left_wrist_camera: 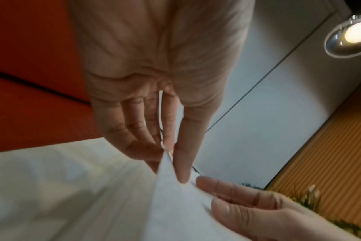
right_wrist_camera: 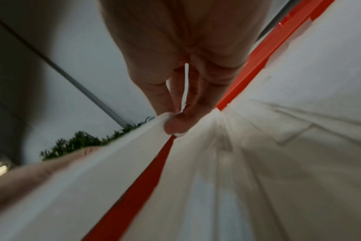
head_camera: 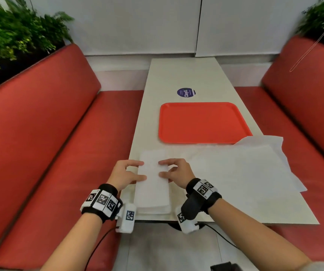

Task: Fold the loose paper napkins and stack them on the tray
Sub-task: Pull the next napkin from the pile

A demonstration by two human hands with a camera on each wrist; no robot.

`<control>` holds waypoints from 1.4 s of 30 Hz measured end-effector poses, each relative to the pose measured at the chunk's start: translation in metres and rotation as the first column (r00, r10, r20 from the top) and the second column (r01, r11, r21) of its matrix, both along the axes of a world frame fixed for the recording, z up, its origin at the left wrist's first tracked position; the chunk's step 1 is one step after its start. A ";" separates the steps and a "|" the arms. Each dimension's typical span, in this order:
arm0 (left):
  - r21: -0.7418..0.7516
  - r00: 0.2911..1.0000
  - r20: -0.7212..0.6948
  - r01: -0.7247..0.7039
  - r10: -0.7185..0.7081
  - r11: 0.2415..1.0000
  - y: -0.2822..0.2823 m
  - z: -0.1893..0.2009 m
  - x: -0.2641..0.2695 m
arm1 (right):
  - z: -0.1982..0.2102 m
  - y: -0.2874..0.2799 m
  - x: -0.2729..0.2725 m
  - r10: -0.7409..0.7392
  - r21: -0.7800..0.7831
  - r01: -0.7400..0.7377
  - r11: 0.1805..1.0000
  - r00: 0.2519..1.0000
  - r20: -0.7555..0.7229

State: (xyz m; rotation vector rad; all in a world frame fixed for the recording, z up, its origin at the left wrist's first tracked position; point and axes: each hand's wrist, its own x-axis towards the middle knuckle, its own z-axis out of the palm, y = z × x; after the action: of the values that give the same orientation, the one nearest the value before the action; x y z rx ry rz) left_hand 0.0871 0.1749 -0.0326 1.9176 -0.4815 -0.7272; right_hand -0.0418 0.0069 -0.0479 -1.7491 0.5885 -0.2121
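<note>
1. At the near edge of the white desk, a folded paper napkin lies as a long narrow strip running near to far, with more white layers stacked under it at the desk's near edge.
2. The left hand sits at the strip's left edge, thumb and fingers curled onto the paper; the left wrist view shows its thumb and fingertips pinching a raised fold of the napkin.
3. The right hand holds the strip's right edge opposite, fingers bent onto the paper; the right wrist view shows its thumb pressed against a bunched edge of the napkin, so it too grasps the napkin.
4. To the right of the hands, the loose paper napkins lie spread flat and overlapping across the near right part of the desk, their right edges hanging past the desk's edge.
5. Beyond the napkins, the orange-red tray lies flat on the desk with nothing on its visible surface; one far corner of the loose sheets overlaps the tray's near right corner.
6. Farther along the desk is a round blue sticker with white lettering.
7. Red upholstered benches run along both sides of the desk, with green plants behind their backrests and white wall panels at the far end.
8. Both wrists carry black bands with black-and-white marker tags.
</note>
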 end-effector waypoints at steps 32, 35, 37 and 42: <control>0.502 0.884 0.173 0.300 -0.434 0.811 -0.155 -0.014 -0.143 | -0.023 -0.133 -0.159 -0.435 -0.469 0.201 0.860 0.770 -0.467; 0.604 0.886 0.198 0.226 -0.419 0.764 -0.164 -0.026 -0.153 | -0.029 -0.135 -0.162 -0.418 -0.383 0.261 0.886 0.805 -0.420; 0.623 0.888 0.223 0.188 -0.403 0.759 -0.167 -0.032 -0.154 | -0.027 -0.136 -0.162 -0.404 -0.310 0.299 0.902 0.836 -0.370; 0.617 0.897 0.248 0.146 -0.367 0.773 -0.169 -0.039 -0.154 | -0.022 -0.140 -0.153 -0.435 -0.099 0.427 0.899 0.845 -0.309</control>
State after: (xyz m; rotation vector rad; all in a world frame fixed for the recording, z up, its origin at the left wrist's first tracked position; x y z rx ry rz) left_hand -0.0665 0.0063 -0.0715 2.6321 -0.8396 -0.7652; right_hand -0.1945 -0.1330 -0.0701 -1.6672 1.2316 -0.2459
